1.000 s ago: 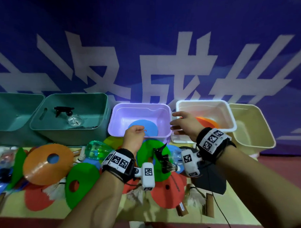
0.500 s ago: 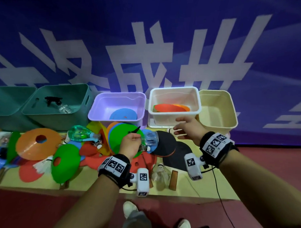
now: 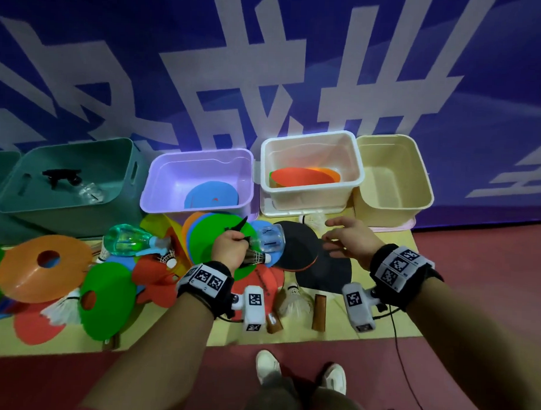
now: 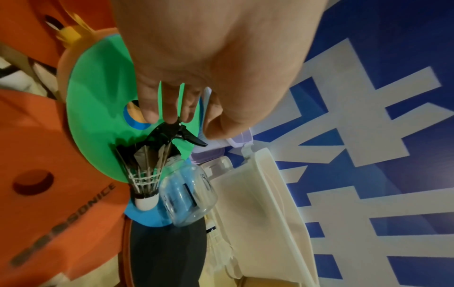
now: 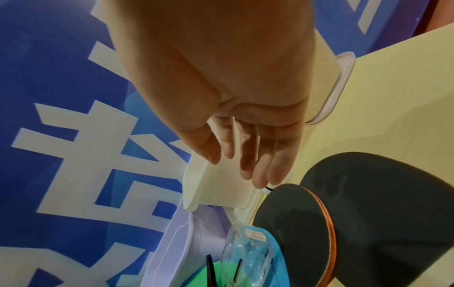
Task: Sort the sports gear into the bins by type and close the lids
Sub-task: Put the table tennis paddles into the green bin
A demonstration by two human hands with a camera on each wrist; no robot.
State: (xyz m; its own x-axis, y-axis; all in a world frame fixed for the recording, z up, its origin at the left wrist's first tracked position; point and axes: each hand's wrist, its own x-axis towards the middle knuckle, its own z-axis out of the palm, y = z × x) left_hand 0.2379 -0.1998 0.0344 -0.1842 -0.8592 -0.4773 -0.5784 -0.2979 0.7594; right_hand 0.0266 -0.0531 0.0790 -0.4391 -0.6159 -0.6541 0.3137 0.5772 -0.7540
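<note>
My left hand [image 3: 231, 246] grips the black trigger head [image 4: 172, 129] of a clear spray bottle [image 3: 269, 240] lying on a green disc [image 3: 212, 242]. A black-feathered shuttlecock [image 4: 145, 174] lies against the bottle. My right hand [image 3: 335, 237] hovers open over a black table-tennis paddle [image 3: 295, 245], holding nothing. Behind stand a teal bin [image 3: 117, 156] with a spray bottle inside, a purple bin [image 3: 200, 155] with a blue disc, a white bin [image 3: 311, 138] with orange and red discs, and a cream bin [image 3: 417, 179].
Discs in orange [image 3: 21, 272], green [image 3: 106, 300] and red are piled on the left of the yellow table [image 3: 444, 272], with a green-tinted spray bottle [image 3: 127, 239] and white shuttlecocks [image 3: 293, 300]. A second black paddle [image 3: 325, 271] lies near the front edge. My shoes [image 3: 266, 364] show below.
Both hands have drawn back from the bins to the table. The left hand came from the purple bin onto the spray bottle's head. The right hand left the white bin's rim.
</note>
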